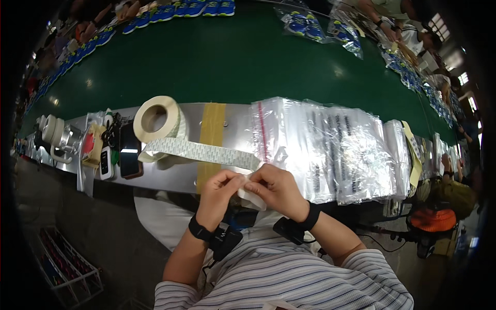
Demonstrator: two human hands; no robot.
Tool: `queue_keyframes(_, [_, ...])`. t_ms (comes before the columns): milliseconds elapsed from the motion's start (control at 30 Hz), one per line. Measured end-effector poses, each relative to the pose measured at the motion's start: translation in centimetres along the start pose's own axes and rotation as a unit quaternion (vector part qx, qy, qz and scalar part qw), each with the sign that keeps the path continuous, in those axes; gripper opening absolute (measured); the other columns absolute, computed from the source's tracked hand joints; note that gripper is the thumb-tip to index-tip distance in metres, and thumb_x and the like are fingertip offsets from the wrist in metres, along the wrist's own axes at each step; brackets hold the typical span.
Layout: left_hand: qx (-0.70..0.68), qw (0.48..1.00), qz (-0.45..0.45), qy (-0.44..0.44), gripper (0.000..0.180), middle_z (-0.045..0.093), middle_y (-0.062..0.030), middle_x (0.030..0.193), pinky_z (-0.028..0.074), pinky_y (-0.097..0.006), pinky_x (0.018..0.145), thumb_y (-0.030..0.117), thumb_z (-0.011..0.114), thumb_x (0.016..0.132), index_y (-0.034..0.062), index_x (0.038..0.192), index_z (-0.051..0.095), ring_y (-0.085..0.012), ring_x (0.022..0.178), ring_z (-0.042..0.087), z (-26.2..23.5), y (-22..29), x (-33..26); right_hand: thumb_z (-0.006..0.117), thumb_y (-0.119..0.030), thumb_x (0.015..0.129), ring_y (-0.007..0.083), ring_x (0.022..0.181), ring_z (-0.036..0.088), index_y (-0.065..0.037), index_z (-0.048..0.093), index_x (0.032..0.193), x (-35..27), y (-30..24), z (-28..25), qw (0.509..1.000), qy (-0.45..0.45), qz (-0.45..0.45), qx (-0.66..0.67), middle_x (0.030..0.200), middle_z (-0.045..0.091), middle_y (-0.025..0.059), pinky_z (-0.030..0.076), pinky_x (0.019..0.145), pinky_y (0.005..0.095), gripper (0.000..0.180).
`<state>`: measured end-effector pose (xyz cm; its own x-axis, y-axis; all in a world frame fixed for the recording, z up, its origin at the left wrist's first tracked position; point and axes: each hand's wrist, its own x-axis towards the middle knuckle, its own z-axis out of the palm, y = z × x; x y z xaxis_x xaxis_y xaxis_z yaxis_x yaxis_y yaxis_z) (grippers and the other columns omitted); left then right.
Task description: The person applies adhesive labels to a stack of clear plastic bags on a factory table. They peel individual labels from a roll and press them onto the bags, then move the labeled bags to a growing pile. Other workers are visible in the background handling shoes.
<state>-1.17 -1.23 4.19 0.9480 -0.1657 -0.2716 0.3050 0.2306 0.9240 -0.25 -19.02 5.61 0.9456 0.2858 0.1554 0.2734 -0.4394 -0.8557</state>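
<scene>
The left hand (216,195) and right hand (280,190) are meeting near the front edge of the counter (238,126), both pinching pale paper at the end of a strip (201,152). The strip is running from a roll (159,120), crossing yellow tape (213,124). Clear bags (315,150) are lying on the right.

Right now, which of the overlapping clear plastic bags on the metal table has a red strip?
The leftmost clear plastic bag, nearest the right hand. A red strip runs along its left side; none shows on the bags overlapping to its right.
</scene>
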Motion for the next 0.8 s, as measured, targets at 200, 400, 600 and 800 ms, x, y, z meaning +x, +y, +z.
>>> queue_keyframes(200, [0.021, 0.969, 0.179, 0.171, 0.014, 0.059, -0.0019, 0.086, 0.046, -0.023, 0.068, 0.011, 0.054, 0.096, -0.0004, 0.093, 0.061, -0.006, 0.074, 0.052, -0.3, 1.1, 0.2, 0.07, -0.031, 0.083, 0.0296, 0.069, 0.062, -0.006, 0.061, 0.09, -1.1, 0.4, -2.5, 0.989, -0.03, 0.08, -0.119, 0.084, 0.062, 0.0097, 0.049, 0.059, 0.0371, 0.027])
queue_keyframes(400, [0.375, 0.846, 0.344, -0.159, 0.032, 0.06, -0.0157, 0.118, 0.048, -0.038, 0.086, 0.019, 0.068, 0.084, -0.0008, 0.108, 0.061, -0.0311, 0.104, 0.06, 2.4, 0.8, 0.0, 0.075, -0.028, 0.077, 0.0346, 0.098, 0.054, 0.002, 0.051, 0.115, -2.5, 5.9, -15.1, 0.776, 0.276, 0.153, -0.546, 0.104, 0.058, 0.0163, 0.045, 0.082, 0.0427, 0.054])
queue_keyframes(600, [0.5, 0.763, 0.36, -0.197, 0.05, 0.057, -0.0157, 0.125, 0.042, -0.042, 0.097, 0.032, 0.071, 0.078, -0.0001, 0.114, 0.06, -0.0331, 0.119, 0.052, 3.4, -1.7, 1.8, 0.066, -0.019, 0.079, 0.0309, 0.07, 0.064, -0.006, 0.061, 0.091, -8.6, 12.1, -23.7, 0.85, 0.358, 0.185, -0.339, 0.074, 0.065, 0.0139, 0.049, 0.065, 0.0408, 0.018])
queue_keyframes(800, [0.525, 0.754, 0.341, -0.197, 0.057, 0.056, -0.0165, 0.127, 0.04, -0.046, 0.098, 0.04, 0.069, 0.08, -0.0016, 0.117, 0.058, -0.0326, 0.12, 0.05, 2.0, -1.5, 1.6, 0.064, -0.01, 0.078, 0.0396, 0.09, 0.061, -0.006, 0.055, 0.104, -14.0, 10.3, -26.8, 0.67, 0.267, 0.444, -0.532, 0.099, 0.061, 0.0186, 0.049, 0.075, 0.0474, 0.028])
